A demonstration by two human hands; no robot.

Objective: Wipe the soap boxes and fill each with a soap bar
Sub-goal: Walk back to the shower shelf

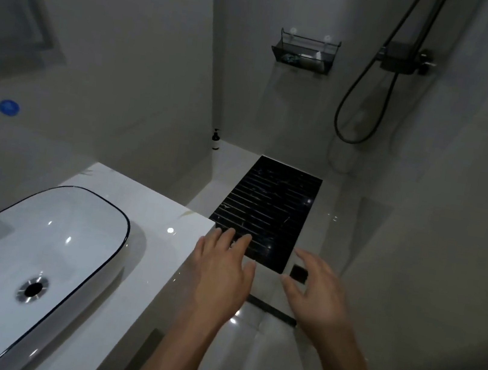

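My left hand (221, 272) hovers with fingers spread just past the right edge of the white countertop (151, 202), empty. My right hand (316, 294) is held out beside it, fingers relaxed and slightly curved, also empty. Far ahead on the shower wall hangs a black wire basket (305, 53) with a pale item and something dark inside; I cannot tell what they are. No soap box or soap bar is plainly visible.
A white oval basin (24, 247) with a dark rim and metal drain sits on the counter at left. A black slatted shower mat (267, 212) lies on the floor ahead. A small pump bottle (216, 139) stands in the corner. A black shower hose (364, 92) hangs at right.
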